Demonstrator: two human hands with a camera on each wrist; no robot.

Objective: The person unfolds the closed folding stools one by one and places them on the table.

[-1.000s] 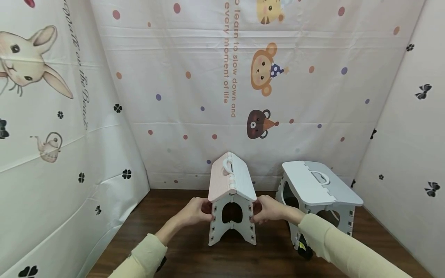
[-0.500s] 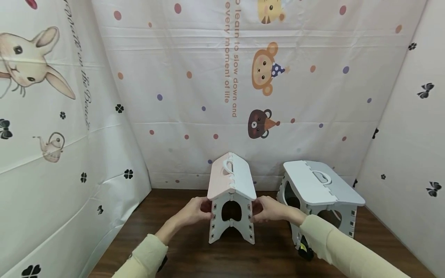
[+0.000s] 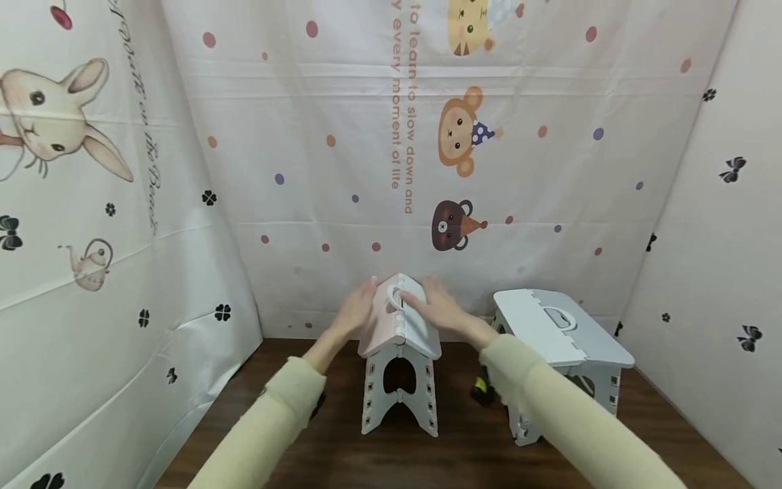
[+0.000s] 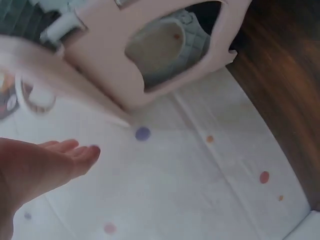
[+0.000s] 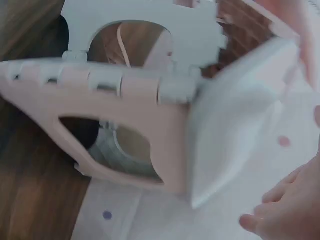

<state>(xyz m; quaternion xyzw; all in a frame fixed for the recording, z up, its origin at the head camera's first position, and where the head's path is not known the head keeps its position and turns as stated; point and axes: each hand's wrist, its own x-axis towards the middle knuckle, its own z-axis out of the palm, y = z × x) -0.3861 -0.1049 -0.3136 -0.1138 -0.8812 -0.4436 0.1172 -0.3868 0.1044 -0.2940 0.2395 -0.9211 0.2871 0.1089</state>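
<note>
A small folding step stool (image 3: 379,334) stands on the wooden floor in the head view, its pink-and-white top peaked like a roof with a white carry handle (image 3: 394,297) at the ridge. My left hand (image 3: 354,314) is raised at the left slope, fingers extended. On the other side, my right hand (image 3: 444,311) overlaps the right slope with its fingers straight and thumb near the handle. In the left wrist view, the left hand (image 4: 42,167) is apart from the tilted panel. The right hand (image 5: 290,205) likewise shows apart from the white panel.
A second, wider folding stool (image 3: 537,326) with a nearly flat white-and-grey top stands to the right, partly behind my right sleeve. Printed cloth walls (image 3: 293,136) rise behind and on both sides. A black piece with a yellow patch (image 3: 481,392) shows beside the right sleeve.
Both hands have let go of the stool's side legs and risen to either side of its peaked top. The stool stays in about the same spot.
</note>
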